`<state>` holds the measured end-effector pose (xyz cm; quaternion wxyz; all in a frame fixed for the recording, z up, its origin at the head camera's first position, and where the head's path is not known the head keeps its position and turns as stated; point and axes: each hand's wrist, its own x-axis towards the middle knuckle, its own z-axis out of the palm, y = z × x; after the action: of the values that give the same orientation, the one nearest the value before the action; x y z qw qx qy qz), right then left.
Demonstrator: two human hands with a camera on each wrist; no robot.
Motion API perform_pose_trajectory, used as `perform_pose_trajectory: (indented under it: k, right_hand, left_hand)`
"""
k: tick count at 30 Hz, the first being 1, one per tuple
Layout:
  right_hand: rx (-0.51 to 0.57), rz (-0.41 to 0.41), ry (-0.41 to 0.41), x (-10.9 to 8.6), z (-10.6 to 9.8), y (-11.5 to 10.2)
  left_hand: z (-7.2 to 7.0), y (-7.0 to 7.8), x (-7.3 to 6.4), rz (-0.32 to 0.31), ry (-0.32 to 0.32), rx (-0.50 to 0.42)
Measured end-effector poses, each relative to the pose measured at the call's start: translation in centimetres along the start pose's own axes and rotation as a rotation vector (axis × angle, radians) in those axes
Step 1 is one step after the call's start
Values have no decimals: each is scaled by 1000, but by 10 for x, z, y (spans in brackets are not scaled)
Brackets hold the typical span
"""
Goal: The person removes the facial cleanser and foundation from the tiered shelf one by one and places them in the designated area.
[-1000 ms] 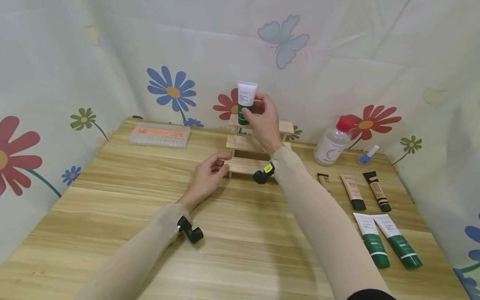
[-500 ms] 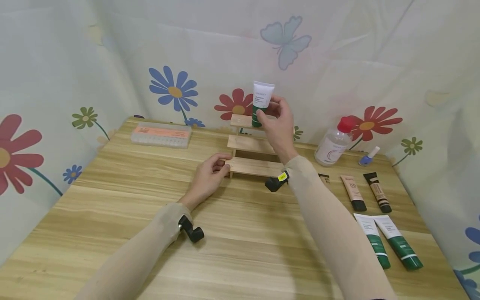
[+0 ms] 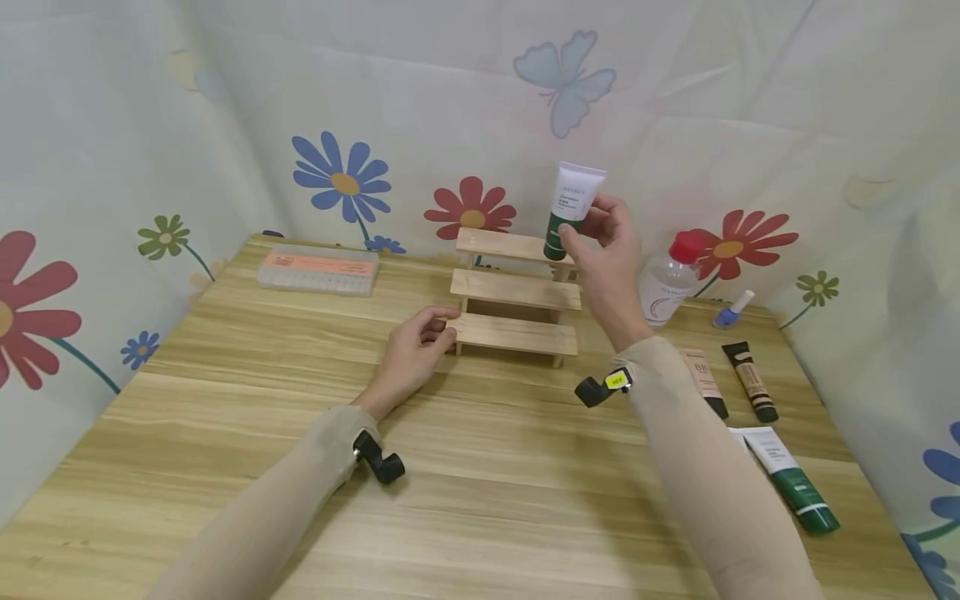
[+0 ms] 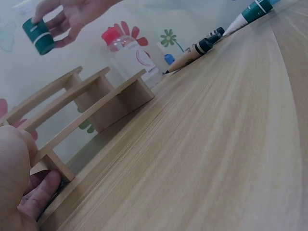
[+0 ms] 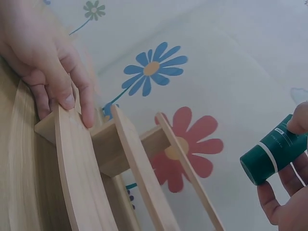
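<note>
A three-tier wooden display stand (image 3: 517, 288) sits toward the back of the table. My left hand (image 3: 408, 357) pinches the left end of its lowest step; in the right wrist view the thumb and fingers (image 5: 61, 89) lie around that end. Above the right end of the top step, my right hand (image 3: 613, 267) holds a white and green squeeze tube (image 3: 573, 200). The tube is cap down and slightly tilted, its green cap end (image 5: 262, 161) clear of the steps in the right wrist view. All three steps carry nothing.
A clear bottle with red cap (image 3: 686, 247) and a nail polish bottle (image 3: 733, 310) stand at the back right. Nearer lie a BB tube (image 3: 703, 379), a black-and-tan tube (image 3: 752, 383) and green-white tubes (image 3: 798, 487), partly behind the right arm. A clear plastic case (image 3: 318, 271) lies back left.
My right hand has carried the tube rightward, from over the left of the top step to over its right end. My left hand stays on the lowest step.
</note>
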<state>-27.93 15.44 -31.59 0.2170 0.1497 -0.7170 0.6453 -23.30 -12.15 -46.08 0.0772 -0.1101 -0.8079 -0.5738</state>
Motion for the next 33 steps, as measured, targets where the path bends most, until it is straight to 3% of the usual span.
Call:
perform_pose_trajectory:
  k: [8,14,19,26,33]
  right_hand:
    - [-61,-26,48,-14,-46,-17]
    - [-15,-32,110,-26,-88,-27]
    - [20,-13,167,-35,-111,-35]
    - [-26,46,192,-59,-135,-41]
    - [-154,140,212,-92,-159,-38]
  left_hand:
    - [1,2,0,4,-1,6]
    - [1,2,1,-3,-9,10]
    - [-1,0,1,-15,-3,8]
    - [-1,-2,0,-20,1,17]
    - [0,0,0,-15,-3,15]
